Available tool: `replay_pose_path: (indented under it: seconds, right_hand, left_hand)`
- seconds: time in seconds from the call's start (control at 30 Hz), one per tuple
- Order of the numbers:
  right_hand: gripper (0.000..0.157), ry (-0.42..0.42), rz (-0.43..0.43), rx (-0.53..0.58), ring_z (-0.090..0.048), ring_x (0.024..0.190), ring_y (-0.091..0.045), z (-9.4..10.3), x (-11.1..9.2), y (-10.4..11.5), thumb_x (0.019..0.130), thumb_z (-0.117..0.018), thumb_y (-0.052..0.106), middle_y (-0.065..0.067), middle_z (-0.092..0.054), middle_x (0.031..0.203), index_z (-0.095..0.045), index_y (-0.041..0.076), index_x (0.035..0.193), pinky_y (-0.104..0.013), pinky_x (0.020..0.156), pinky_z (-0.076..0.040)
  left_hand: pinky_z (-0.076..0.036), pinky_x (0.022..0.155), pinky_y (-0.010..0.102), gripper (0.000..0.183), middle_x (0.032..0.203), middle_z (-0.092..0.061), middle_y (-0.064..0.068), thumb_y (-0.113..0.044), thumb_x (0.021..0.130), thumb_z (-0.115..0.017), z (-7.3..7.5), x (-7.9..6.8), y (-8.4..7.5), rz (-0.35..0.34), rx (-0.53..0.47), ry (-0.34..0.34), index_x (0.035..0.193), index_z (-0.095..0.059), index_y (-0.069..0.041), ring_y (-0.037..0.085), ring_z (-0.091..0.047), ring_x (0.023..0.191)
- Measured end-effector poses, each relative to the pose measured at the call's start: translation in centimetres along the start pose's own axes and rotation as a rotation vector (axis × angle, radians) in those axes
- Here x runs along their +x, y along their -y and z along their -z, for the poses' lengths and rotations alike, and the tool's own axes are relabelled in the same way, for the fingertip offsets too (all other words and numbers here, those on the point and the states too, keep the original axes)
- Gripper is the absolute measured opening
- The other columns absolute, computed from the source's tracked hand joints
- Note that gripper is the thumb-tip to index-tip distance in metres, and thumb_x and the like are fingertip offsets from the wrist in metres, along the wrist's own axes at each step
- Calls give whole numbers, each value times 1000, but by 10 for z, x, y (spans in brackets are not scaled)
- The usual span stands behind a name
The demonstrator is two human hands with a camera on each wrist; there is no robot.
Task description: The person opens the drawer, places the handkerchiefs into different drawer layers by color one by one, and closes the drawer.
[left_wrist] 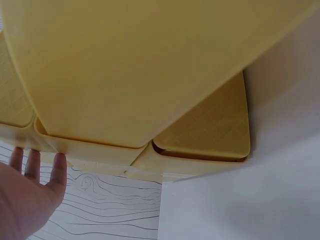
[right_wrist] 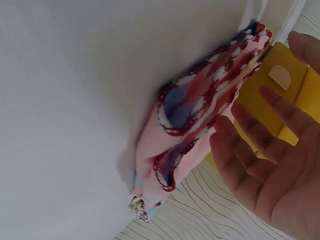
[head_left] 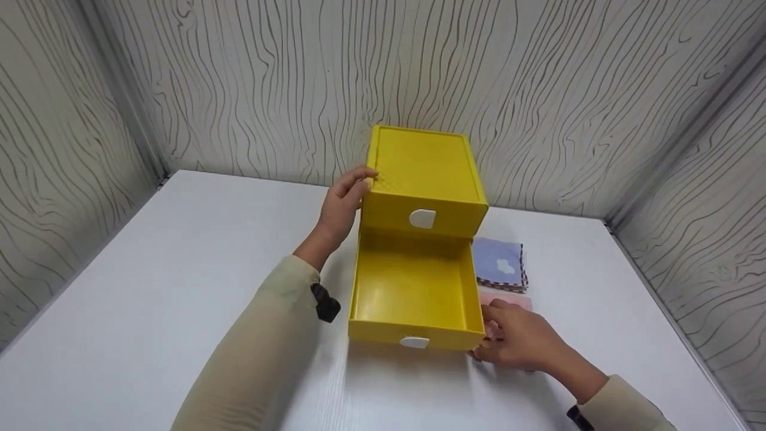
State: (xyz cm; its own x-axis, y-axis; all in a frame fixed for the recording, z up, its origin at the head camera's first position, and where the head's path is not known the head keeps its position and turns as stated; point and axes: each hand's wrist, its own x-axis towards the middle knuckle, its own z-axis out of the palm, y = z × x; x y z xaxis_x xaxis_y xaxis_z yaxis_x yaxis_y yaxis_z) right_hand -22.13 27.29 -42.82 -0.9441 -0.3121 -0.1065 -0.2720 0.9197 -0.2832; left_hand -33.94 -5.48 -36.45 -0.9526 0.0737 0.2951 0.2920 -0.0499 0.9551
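A yellow two-drawer box (head_left: 425, 163) stands near the middle of the table, its lower drawer (head_left: 413, 287) pulled far out with a bare inside. My left hand (head_left: 341, 206) rests on the upper left side of the box, fingertips at its edge. In the left wrist view, that hand's fingers (left_wrist: 59, 170) look straight against the rim. My right hand (head_left: 523, 338) is beside the drawer's front right corner, over a pink folded towel (head_left: 508, 299) that it partly hides. In the right wrist view, its loosely bent fingers (right_wrist: 270, 145) are close to the towel's (right_wrist: 147, 145) dark-red trimmed folds; contact is unclear.
A folded blue-purple towel (head_left: 494, 254) with a white cloud patch lies right of the box, behind the pink one. The white table (head_left: 149, 287) meets wood-grain panels (head_left: 287, 84) at the back and sides. The closed upper drawer has a white handle (head_left: 422, 218).
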Motion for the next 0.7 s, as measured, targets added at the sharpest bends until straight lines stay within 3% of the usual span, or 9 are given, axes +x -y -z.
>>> replay_pose_path:
  seconds: [0.27, 0.7]
  right_hand:
    - [60, 3, 9, -13, -49, 75, -10, -7, 2, -7, 64, -83, 51, 15, -52, 82, -64, 29, 116, -40, 85, -53]
    - [58, -4, -24, 11, -50, 76, -9, -13, 6, -12, 61, -87, 46, 18, -52, 84, -65, 35, 114, -42, 90, -52]
  left_hand:
    - [-42, 102, 47, 29, 145, -46, -6, -30, 98, -47, 0, 0, 1, -1, 2, -20, 119, -62, -20, 16, -49, 128]
    - [-40, 105, 49, 29, 148, -44, -5, -30, 97, -46, 0, 2, 1, 14, 8, -20, 120, -63, -20, 16, -43, 133]
